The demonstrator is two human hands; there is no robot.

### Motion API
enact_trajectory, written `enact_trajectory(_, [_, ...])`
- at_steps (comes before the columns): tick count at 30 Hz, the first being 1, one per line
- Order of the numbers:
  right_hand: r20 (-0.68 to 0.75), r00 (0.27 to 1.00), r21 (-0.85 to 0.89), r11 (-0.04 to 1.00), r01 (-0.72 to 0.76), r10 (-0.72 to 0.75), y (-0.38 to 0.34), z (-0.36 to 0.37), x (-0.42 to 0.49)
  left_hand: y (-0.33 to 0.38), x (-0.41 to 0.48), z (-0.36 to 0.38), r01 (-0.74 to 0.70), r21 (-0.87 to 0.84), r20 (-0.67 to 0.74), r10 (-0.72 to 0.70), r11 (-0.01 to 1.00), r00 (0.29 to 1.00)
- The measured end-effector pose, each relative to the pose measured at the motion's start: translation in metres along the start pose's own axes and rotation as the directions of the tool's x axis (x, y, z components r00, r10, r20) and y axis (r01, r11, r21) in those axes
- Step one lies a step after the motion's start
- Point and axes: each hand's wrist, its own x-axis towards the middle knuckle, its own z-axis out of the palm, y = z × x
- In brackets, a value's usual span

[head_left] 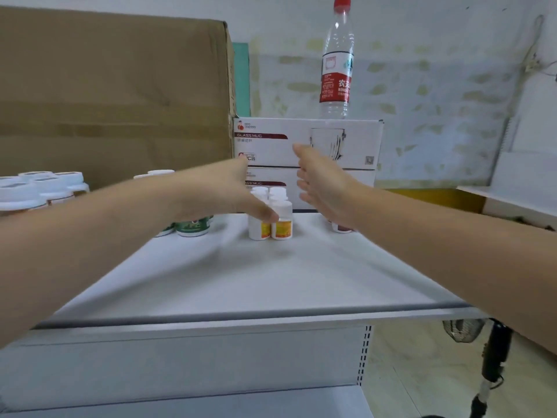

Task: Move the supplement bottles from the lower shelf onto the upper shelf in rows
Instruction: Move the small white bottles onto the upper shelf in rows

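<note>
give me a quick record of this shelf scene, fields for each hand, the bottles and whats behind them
left hand: fingers straight, thumb against the yellow-label bottles
right hand: open and flat, over a partly hidden bottle; contact unclear
upper shelf: yellow-label bottles grouped mid-back; green-label bottles and white-capped bottles to the left
behind: stacked glass mug boxes with a water bottle upright on top; large cardboard box at left

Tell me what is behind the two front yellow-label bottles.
White caps of more bottles, then stacked glass mug boxes. The left hand covers that cluster's left side, so its count is unclear.
</note>
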Motion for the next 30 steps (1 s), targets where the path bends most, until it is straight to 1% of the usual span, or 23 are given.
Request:
enact_trajectory(1, [-0.015,1.000,0.016,1.000,-0.026,0.026,0.005,0.008,0.005,-0.007,0.001,0.003,-0.016,-0.071,0.026,0.018,0.997,0.999])
enact_trajectory(3, [-0.055,0.994,0.041,0.995,-0.095,0.097,0.017,0.017,0.018,-0.018,0.007,0.009,0.011,-0.163,0.038,-0.004,0.987,0.999])
enact_trajectory(5, [-0.090,0.980,0.072,0.983,-0.169,0.176,0.027,0.022,0.028,-0.027,0.013,0.015,0.045,-0.193,0.073,-0.031,0.980,0.997])
enact_trajectory(7, [-0.095,0.972,0.124,0.972,-0.200,0.213,0.039,0.021,0.037,-0.034,0.017,0.020,0.066,-0.206,0.130,-0.040,0.976,0.991])
enact_trajectory(9, [-0.049,0.978,0.158,0.968,-0.195,0.205,0.043,0.020,0.039,-0.037,0.020,0.022,0.058,-0.187,0.131,-0.033,0.981,0.991])
enact_trajectory(12, [0.021,0.981,0.089,0.977,-0.193,0.192,0.047,0.022,0.043,-0.042,0.022,0.023,0.040,-0.191,0.105,-0.020,0.981,0.994])
enact_trajectory(15, [0.015,0.986,0.043,0.985,-0.169,0.169,0.051,0.024,0.047,-0.046,0.021,0.025,0.012,-0.143,0.113,0.004,0.990,0.994])
enact_trajectory(19, [0.067,0.991,0.041,0.992,-0.120,0.117,0.050,0.024,0.043,-0.048,0.022,0.026,0.031,-0.082,0.083,-0.024,0.996,0.996])
enact_trajectory(22, [0.076,0.991,0.038,0.993,-0.113,0.110,0.052,0.023,0.044,-0.049,0.023,0.027,0.042,-0.053,0.070,-0.039,0.998,0.997])
enact_trajectory(30, [0.085,0.991,0.010,0.994,-0.108,0.106,0.051,0.023,0.041,-0.050,0.023,0.026,0.005,-0.106,0.100,0.005,0.994,0.995])
